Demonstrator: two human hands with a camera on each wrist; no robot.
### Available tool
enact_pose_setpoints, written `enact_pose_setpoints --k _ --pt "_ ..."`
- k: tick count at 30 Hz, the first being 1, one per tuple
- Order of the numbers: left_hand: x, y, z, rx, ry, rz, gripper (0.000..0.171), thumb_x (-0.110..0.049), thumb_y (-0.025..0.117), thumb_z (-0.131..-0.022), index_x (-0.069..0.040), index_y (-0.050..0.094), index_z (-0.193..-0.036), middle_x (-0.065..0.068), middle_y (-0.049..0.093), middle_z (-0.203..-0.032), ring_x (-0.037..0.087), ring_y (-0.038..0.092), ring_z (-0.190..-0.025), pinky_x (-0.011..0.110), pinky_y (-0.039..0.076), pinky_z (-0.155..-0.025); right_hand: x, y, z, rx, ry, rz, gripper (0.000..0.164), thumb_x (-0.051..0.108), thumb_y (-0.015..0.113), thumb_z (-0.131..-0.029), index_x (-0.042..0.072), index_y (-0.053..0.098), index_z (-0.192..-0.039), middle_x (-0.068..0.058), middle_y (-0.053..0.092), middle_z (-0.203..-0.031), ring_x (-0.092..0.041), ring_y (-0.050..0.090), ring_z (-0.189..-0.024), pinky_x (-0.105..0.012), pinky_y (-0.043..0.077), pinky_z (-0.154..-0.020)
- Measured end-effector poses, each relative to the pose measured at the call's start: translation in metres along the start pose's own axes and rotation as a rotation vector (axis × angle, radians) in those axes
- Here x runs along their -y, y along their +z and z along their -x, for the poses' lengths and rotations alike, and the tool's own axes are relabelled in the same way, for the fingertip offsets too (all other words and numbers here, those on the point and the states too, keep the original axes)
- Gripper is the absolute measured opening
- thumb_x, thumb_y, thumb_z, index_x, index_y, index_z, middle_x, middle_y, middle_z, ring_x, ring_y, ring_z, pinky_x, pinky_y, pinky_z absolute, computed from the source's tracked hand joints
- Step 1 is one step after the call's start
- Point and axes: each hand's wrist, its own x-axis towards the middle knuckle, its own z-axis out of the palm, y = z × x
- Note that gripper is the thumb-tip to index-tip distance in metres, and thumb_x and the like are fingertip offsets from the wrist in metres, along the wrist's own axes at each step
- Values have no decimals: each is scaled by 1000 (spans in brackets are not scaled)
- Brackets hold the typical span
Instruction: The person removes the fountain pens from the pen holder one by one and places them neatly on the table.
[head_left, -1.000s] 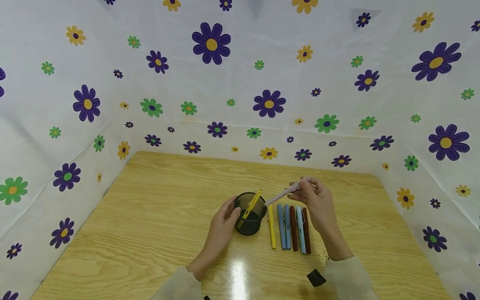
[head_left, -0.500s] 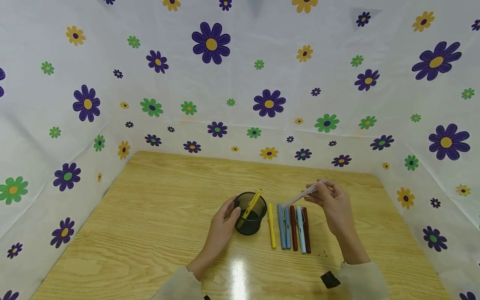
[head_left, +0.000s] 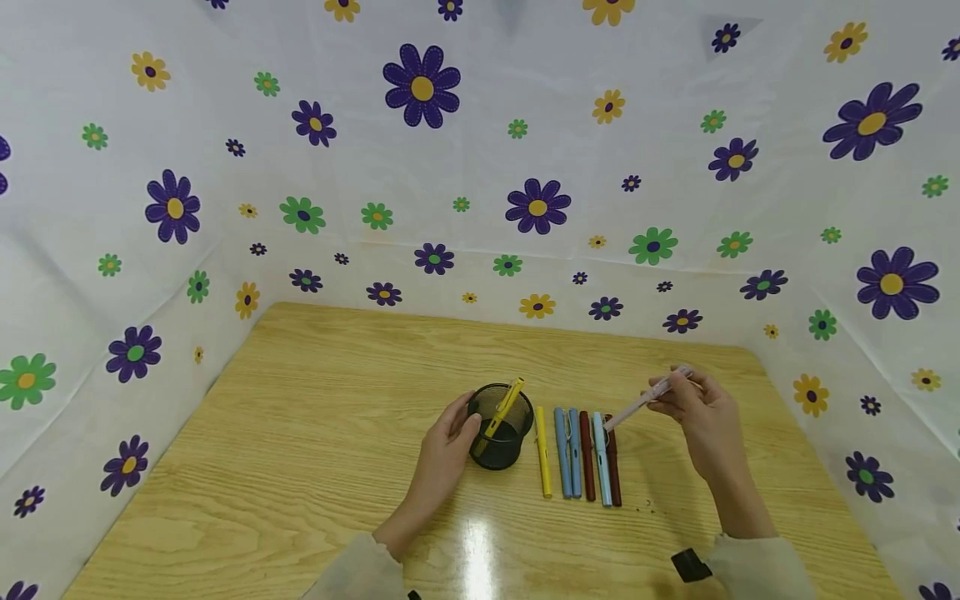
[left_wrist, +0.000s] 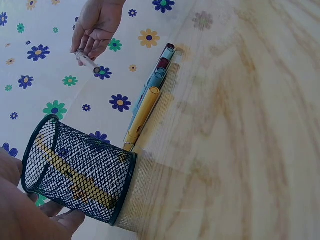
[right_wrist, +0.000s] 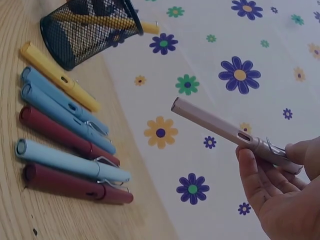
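Observation:
In the head view, my left hand (head_left: 441, 454) grips the black mesh pen cup (head_left: 495, 457) from its left side, the thumb near the rim. The cup stands on the table with a yellow pen (head_left: 507, 405) leaning inside. A pale pink pen (right_wrist: 215, 121) is pinched by its clip end between the thumb and fingers of my right hand (head_left: 703, 415). It slants down leftward, its free end overlapping the right end of a row of pens in the head view. That row holds a yellow pen (head_left: 543, 458), two blue ones, two dark red ones and a light blue pen (head_left: 603, 468).
The wood-grain table (head_left: 337, 392) is walled at the back and sides by a white flower-print cloth (head_left: 480, 150). Small dark specks (head_left: 647, 506) lie right of the pen row. A dark square piece (head_left: 691, 565) sits by the right sleeve.
My right hand has moved to the right with the pale pink pen, from beside the cup to the far end of the row. The left hand and cup have stayed put.

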Motion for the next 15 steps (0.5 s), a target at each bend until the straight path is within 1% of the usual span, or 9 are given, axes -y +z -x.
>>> enact_pose_setpoints --k 3,6,10,15 --pt "-1 0 0 2 0 5 53 -33 57 -109 -6 49 -153 23 49 -152 37 47 -141 51 41 -114 0 -7 1 -8 18 -2 24 20 56 -108 3 55 -125 -2 76 -102 -14 74 -93 -28 60 -83" --pt "-2 0 1 4 0 8 53 -33 57 -109 -7 49 -154 24 48 -153 37 46 -142 51 40 -114 0 -11 3 -20 27 7 25 21 57 -108 2 56 -124 -2 75 -101 -14 74 -92 -26 60 -81" --pt "-3 0 1 4 0 17 51 -30 57 -109 -7 48 -154 24 47 -153 37 46 -142 52 40 -115 -1 -15 4 -26 39 14 27 23 58 -108 2 56 -124 -2 74 -100 -14 74 -90 -25 60 -79" --pt "-4 0 1 6 -6 20 51 -28 57 -109 -7 48 -154 24 47 -153 37 46 -142 52 40 -115 -5 -20 4 -5 60 36 26 23 58 -108 2 56 -122 -3 72 -100 -14 72 -88 -26 61 -79"
